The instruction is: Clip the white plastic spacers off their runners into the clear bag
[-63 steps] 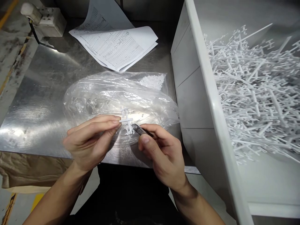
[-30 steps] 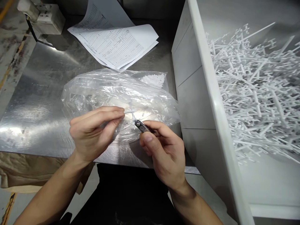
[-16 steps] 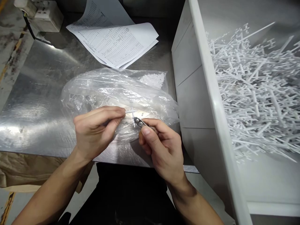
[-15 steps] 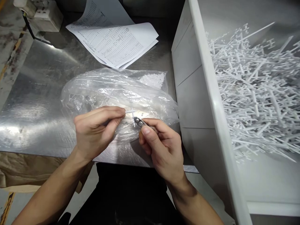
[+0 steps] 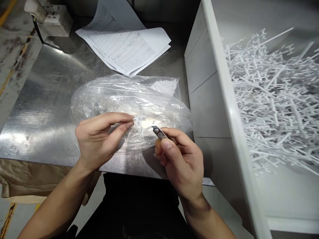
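Observation:
Between thumb and forefinger, my left hand (image 5: 103,137) pinches a small branched white plastic sprue (image 5: 139,121). My right hand (image 5: 180,157) is closed around a small metal nail clipper (image 5: 159,132), whose jaws point up and left, a short way right of the sprue and apart from it. Most of the clipper's body is hidden by my fingers. Beneath both hands lies a clear plastic bag (image 5: 112,89). Small white pieces (image 5: 164,87) show in the bag's upper right part.
Printed sheets (image 5: 127,49) lie behind the bag on the metal table (image 5: 45,109). A white bin wall (image 5: 229,109) rises at the right, with a heap of white plastic sprues (image 5: 279,99) beyond it. A power adapter (image 5: 57,20) sits at the back left; brown paper (image 5: 32,179) is below the front edge.
My right hand has drawn the clipper away from the sprue, to the right. The sprue has turned a little in my left fingers. The whole view has shifted slightly.

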`<state>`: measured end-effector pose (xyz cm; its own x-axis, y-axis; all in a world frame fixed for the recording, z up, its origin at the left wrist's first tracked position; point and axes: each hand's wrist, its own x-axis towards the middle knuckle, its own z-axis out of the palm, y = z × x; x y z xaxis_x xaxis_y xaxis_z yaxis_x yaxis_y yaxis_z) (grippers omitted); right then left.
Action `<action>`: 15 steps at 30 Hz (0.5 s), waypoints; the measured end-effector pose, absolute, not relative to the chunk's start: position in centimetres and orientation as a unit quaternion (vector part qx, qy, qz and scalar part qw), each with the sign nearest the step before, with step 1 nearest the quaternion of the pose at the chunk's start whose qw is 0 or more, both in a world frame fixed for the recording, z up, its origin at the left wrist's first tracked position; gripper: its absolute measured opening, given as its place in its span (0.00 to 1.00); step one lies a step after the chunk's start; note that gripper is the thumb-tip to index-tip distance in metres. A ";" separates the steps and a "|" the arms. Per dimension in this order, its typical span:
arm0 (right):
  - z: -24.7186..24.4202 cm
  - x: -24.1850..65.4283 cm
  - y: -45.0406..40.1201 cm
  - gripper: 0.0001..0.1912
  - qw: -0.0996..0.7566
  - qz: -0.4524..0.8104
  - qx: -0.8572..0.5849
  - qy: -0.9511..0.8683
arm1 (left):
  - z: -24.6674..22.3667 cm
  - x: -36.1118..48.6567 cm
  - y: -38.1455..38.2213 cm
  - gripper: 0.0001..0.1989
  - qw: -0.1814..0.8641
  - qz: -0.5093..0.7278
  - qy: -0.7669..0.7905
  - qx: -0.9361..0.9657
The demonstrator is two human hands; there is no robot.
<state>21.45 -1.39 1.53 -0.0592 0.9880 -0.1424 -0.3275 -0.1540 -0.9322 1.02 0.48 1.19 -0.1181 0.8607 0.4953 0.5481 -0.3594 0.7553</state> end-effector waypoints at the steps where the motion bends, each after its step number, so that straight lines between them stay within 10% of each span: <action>1: 1.5 21.5 -1.5 0.08 0.536 0.613 -0.436 -0.382 | 1.3 0.9 0.4 0.10 0.166 0.509 0.537 0.652; 15: 1.4 21.3 -1.0 0.10 0.518 0.629 -0.448 -0.369 | 2.3 0.0 0.4 0.14 0.284 0.440 0.427 0.737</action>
